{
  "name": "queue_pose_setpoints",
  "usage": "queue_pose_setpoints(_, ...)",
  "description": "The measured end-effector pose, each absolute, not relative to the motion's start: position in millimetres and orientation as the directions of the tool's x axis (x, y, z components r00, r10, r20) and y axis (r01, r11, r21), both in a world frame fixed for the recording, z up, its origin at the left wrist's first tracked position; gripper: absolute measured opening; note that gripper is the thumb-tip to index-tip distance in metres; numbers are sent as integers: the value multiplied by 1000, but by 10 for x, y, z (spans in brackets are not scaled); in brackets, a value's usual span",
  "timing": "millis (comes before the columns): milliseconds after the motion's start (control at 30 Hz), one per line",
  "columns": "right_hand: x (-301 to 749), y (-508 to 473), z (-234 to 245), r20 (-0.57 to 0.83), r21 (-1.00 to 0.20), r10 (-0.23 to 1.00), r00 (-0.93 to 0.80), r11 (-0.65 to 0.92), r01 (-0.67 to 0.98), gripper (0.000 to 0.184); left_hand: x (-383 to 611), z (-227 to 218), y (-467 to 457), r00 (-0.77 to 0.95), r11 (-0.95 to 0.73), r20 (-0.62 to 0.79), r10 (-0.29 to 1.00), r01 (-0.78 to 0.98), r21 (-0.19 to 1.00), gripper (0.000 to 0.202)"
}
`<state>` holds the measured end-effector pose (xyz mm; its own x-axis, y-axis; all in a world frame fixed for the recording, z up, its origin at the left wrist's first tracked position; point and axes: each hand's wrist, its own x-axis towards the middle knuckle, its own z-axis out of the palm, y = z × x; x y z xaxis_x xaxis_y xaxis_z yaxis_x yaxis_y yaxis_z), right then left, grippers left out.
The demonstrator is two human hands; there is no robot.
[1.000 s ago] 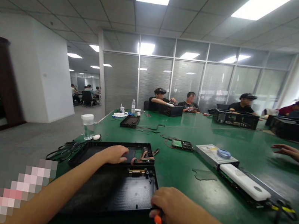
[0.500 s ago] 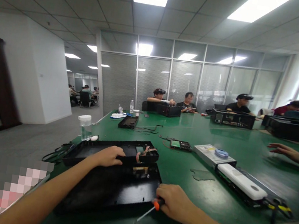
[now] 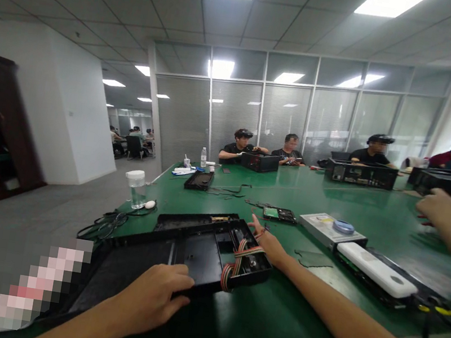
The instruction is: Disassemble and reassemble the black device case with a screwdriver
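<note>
A long black plastic panel (image 3: 143, 259) with striped ribbon cables (image 3: 243, 257) at its right end lies in front of me. My left hand (image 3: 158, 295) grips its front edge, fingers above and thumb below. Behind it, partly covered, is a second black panel (image 3: 174, 221) with a brass-coloured piece. At the far right corner of the front panel is my right hand (image 3: 267, 241), index finger stretched out. A dark sliver shows between its fingers, where the screwdriver was held half a second ago; the rest of the tool is hidden.
A clear jar (image 3: 134, 192), black cables (image 3: 103, 222) and a small white object (image 3: 150, 204) stand left. Right are a silver drive (image 3: 322, 230) with a tape roll (image 3: 343, 226), a white cover (image 3: 376, 270), and pliers (image 3: 436, 311). A co-worker's hand (image 3: 444, 209) hovers right.
The ribbon-cable panel has come forward, and the other panel now lies behind it. My right hand has moved away from me to the far corner; my left hand has moved nearer me.
</note>
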<state>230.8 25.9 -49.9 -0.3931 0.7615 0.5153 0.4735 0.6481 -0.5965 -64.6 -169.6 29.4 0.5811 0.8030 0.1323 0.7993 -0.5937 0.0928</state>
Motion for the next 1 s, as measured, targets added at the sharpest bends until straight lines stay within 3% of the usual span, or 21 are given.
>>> queue_pose_setpoints(67,2563,383,-490,649,-494,695,-308,693,525,45,-667,211,-1782,592,-599,96,801,792,115,5)
queue_pose_setpoints(133,2800,526,-480,714,-479,671,-202,678,558,36,-677,152,-1841,616,-617,48,786,776,132,5)
queue_pose_setpoints(267,2996,668,-489,621,-686,784,9,538,489,32,-676,61,-1811,671,-664,-14,741,737,127,6)
queue_pose_setpoints(333,2910,615,-505,507,-757,860,-56,475,449,36,-688,37,-1692,686,-681,-4,728,724,109,11)
queue_pose_setpoints(400,2739,498,-518,396,-748,888,-232,459,479,37,-714,41,-1502,686,-682,-9,727,724,99,25)
queue_pose_setpoints(467,2543,360,-518,317,-659,854,-412,511,552,39,-746,67,-1251,665,-661,-20,747,746,79,42)
queue_pose_setpoints(533,2380,243,-503,296,-528,816,-497,573,627,39,-777,89,-964,616,-617,42,787,786,21,48)
queue_pose_setpoints(600,2284,172,-479,297,-432,812,-501,583,688,38,-804,76,-669,558,-561,195,807,827,-44,35)
queue_pose_setpoints(667,2254,147,-460,285,-396,829,-482,560,728,38,-830,21,-400,542,-543,245,803,837,-72,35)
queue_pose_setpoints(900,2287,168,-482,308,-383,810,-499,586,714,44,-976,-147,46,642,-643,92,761,766,-17,23)
queue_pose_setpoints(1000,2256,147,-497,317,-379,799,-510,600,704,44,-993,-126,9,601,-598,57,797,799,-65,31)
